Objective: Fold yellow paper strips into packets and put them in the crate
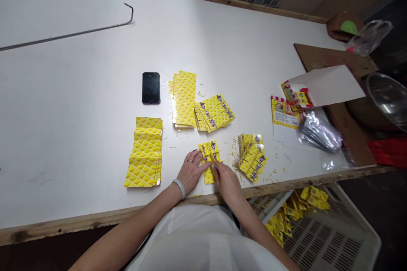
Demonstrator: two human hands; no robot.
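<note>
Near the table's front edge lies a yellow patterned printed card sheet with small dark figures. My left hand rests on its left side, fingers stretched out and the thumb reaching across the sheet. On the right side, my right hand has its fingers closed in a pinch at the sheet's surface; whatever is between the fingertips is hidden. Just to the right is a pile of similar printed cards. Behind sits another pile of cards with figures, beside a stack of plain yellow patterned sheets.
Another yellow stack lies left, below a black phone. Thin paper scraps are scattered around. An opened printed box and clear plastic bags are at right. Below the edge stands a crate with yellow pieces. A hooked rod lies far left.
</note>
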